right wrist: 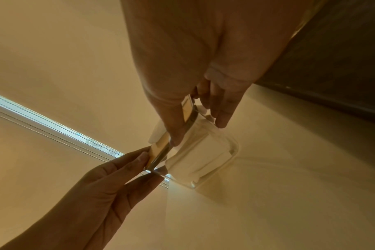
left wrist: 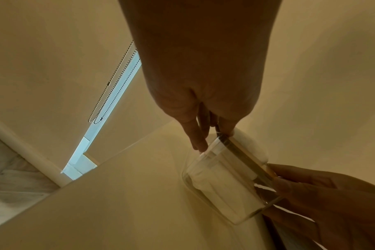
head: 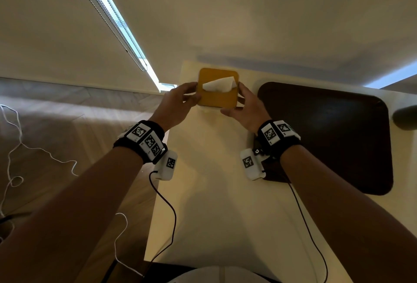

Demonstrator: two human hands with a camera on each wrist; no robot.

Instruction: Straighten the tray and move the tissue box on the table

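amber-lidded clear tissue box (head: 217, 95), dark brown tray (head: 334, 138), cream table (head: 212, 203)

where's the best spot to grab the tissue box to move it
Take the tissue box by the two opposite edges of its flat yellow lid, one hand from each side, as the left hand and right hand do now. The clear body looks smooth, and the tissue sticking up from the top slot rules out gripping from above.

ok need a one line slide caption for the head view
Both hands, left and right, grip the tissue box beside the dark tray.
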